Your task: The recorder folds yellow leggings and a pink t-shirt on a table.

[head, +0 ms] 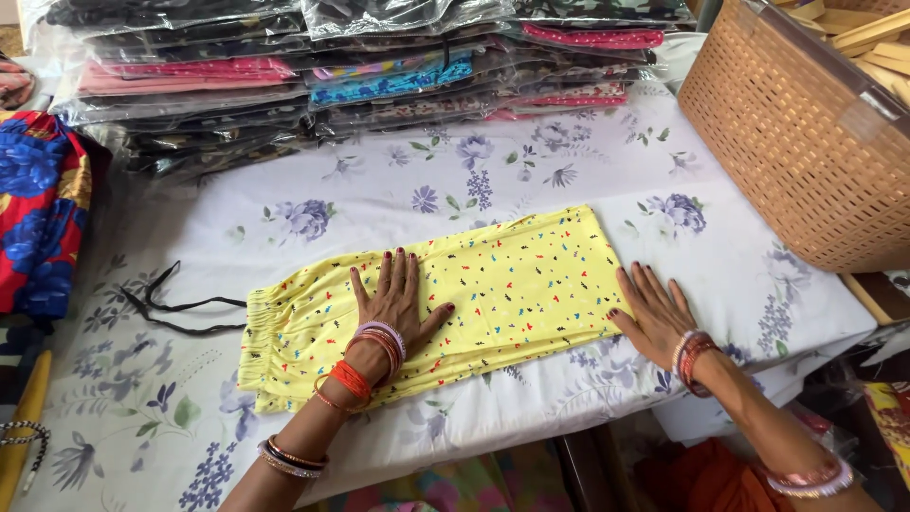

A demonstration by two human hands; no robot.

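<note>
Covering nearly the whole tabletop (313,455) is a white sheet (531,185) printed with purple-blue flowers. Across its far edge runs a long stack of folded garments in clear plastic bags (313,71), mostly dark, with pink, turquoise and red pieces showing through the wrap. At the right far corner stands a tan woven plastic basket (806,142), its near side resting on the sheet close to the fabric's end. On the left edge lies a red cloth with big blue flowers (38,209).

A folded yellow garment (512,275) sprinkled with small coloured marks lies flat in the middle of the sheet, slanting from near left to far right, its gathered elastic waist at the left end. A thin black cord (166,308) curls on the sheet just beside that waist.

Both hands are spread flat, palms down, gripping nothing. The left hand (393,303) presses on the garment's middle, orange and pink bangles at the wrist. The right hand (652,308) lies at the garment's right end, fingers touching its edge, palm on the sheet.
</note>
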